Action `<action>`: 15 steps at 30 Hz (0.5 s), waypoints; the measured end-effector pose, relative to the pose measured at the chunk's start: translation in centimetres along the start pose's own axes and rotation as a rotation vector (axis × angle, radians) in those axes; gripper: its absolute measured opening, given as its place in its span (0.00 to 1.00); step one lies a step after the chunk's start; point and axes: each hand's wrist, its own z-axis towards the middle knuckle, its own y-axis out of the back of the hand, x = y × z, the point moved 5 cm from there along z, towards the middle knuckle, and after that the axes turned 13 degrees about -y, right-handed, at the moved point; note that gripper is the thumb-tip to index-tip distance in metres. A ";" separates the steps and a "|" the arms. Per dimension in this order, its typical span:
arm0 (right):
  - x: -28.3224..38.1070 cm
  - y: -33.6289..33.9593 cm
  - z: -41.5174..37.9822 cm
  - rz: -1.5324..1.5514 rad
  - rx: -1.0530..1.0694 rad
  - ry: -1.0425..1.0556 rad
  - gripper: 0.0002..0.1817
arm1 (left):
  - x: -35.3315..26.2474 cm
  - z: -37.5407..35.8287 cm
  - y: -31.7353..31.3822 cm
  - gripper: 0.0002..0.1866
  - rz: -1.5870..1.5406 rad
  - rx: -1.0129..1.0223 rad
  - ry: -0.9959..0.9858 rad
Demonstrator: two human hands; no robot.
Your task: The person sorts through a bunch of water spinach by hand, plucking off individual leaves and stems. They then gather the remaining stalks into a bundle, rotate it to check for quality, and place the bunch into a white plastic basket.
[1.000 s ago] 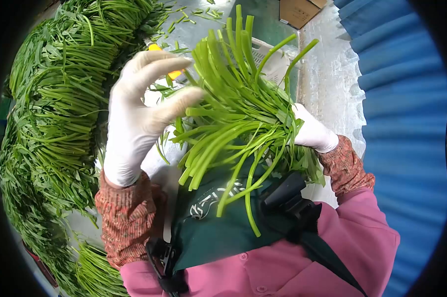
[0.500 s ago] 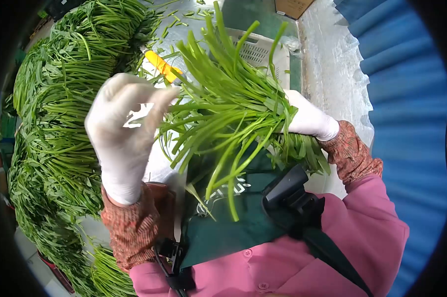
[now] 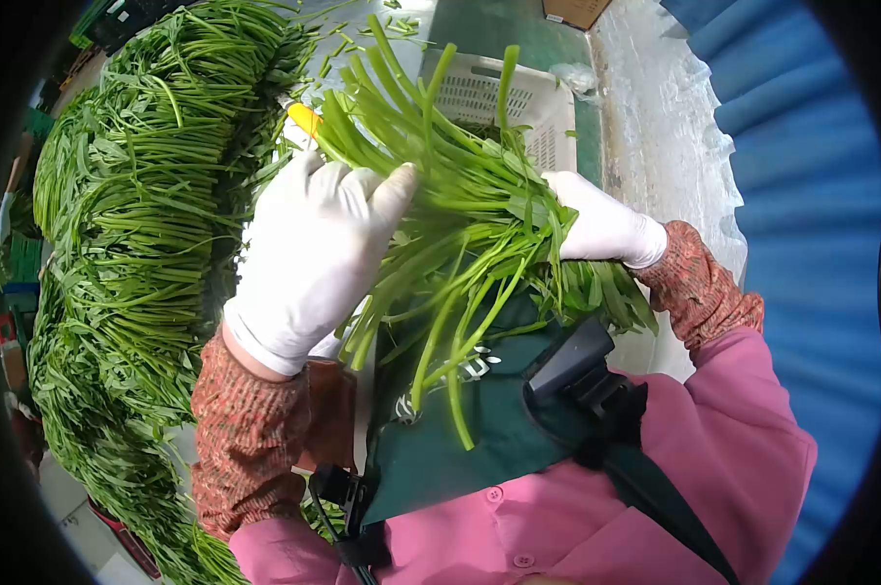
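My right hand (image 3: 604, 226), in a white glove, is closed around the leafy part of a loose bunch of water spinach (image 3: 479, 200). Its green stems fan out to the left and downward, and its leaves hang below the hand. My left hand (image 3: 319, 239), gloved too, is at the stems on the left side of the bunch. Its fingers are curled against the stems, with thumb and forefinger closed near them; the fingertips are partly hidden. Just beyond the left hand lies a tool with a yellow handle (image 3: 304, 119), partly covered by stems.
A long heap of water spinach (image 3: 138, 234) fills the left side of the table. Cut stem pieces lie on the metal surface (image 3: 358, 44). Behind the bunch stands a white slatted crate (image 3: 555, 117); a cardboard box (image 3: 575, 12) is farther back. Blue sheeting (image 3: 801, 195) hangs at right.
My left hand has moved right and come to the stems, its fingers curling in. The right hand keeps its hold on the bunch, which has shifted slightly.
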 end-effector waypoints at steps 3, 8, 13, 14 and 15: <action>-0.3 0.1 0.2 -0.032 0.009 0.003 0.31 | 0.7 -0.6 0.2 0.17 -0.235 -0.062 0.036; -0.2 0.0 0.6 -0.149 -0.081 0.084 0.34 | 1.3 -0.7 0.5 0.10 -0.271 -0.157 0.157; 1.1 1.5 -0.2 -0.446 -0.230 -0.106 0.34 | 4.8 -4.2 3.0 0.04 -0.441 -0.448 0.645; 1.1 2.0 -0.4 -0.525 -0.273 -0.162 0.35 | 5.4 -4.8 3.9 0.04 -0.436 -0.473 0.695; 1.5 2.3 -0.6 -0.593 -0.323 -0.102 0.36 | 5.8 -5.2 4.8 0.03 -0.429 -0.500 0.745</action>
